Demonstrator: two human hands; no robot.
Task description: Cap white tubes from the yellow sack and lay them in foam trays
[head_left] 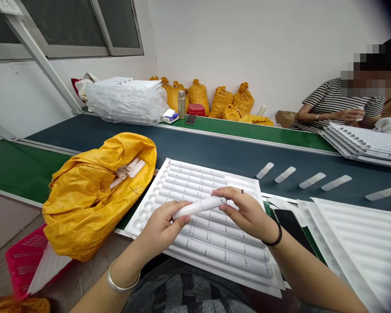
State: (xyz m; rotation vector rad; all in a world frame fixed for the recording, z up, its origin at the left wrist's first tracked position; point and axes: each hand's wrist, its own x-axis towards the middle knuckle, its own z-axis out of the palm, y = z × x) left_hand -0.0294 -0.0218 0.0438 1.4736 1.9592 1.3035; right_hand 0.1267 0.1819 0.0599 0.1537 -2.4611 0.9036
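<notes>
Between my two hands is a white plastic tube (200, 206), held level and slightly tilted up to the right. My left hand (167, 224) pinches its left end, and my right hand (243, 213) has its fingers closed on the right end. Right below lies a white tray (145, 215) with rows of similar printed tubes in its grooves; part of it is hidden by my hands. To the left, a yellow woven sack (94, 182) lies with its mouth open, showing several loose tubes (130, 169) inside.
Several tubes (285, 174) lie spaced along the dark conveyor belt (215, 148). Stacked white trays (361, 243) and a black phone (293, 226) are on my right. Across the belt sits a person (339, 100) holding a tube. A pink basket (26, 256) stands low left.
</notes>
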